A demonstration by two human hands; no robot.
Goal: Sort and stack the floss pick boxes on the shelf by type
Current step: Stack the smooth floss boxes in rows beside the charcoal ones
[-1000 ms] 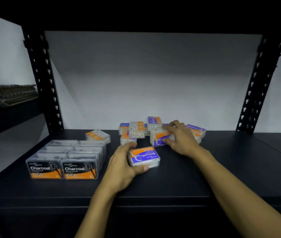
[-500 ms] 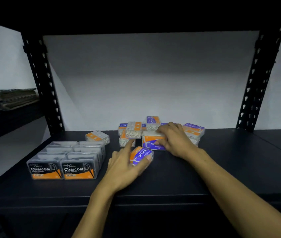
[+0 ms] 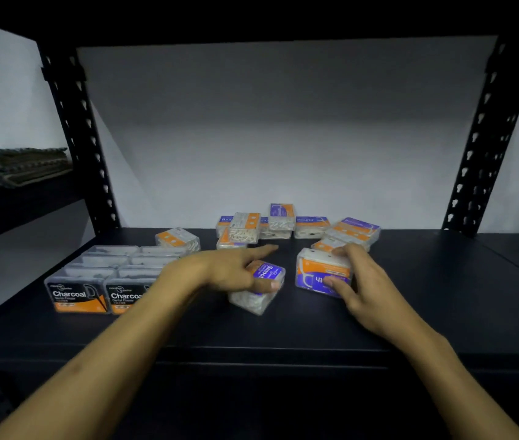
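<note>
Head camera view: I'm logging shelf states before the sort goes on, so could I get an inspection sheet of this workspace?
Surface: dark shelf board, boxes left and centre.
Job's things: Charcoal boxes in tidy rows at left; orange and purple boxes in a loose heap at the back; one lone box between them.
Clutter: nothing seen.
Grippers: left hand grips a Smooth box, index finger straight; right hand holds a second box.
Cables: nothing seen.
Surroundings: perforated black uprights, pale back wall, folded items on a neighbouring shelf.

Shelf right open; charcoal boxes block left, pile rear.
</note>
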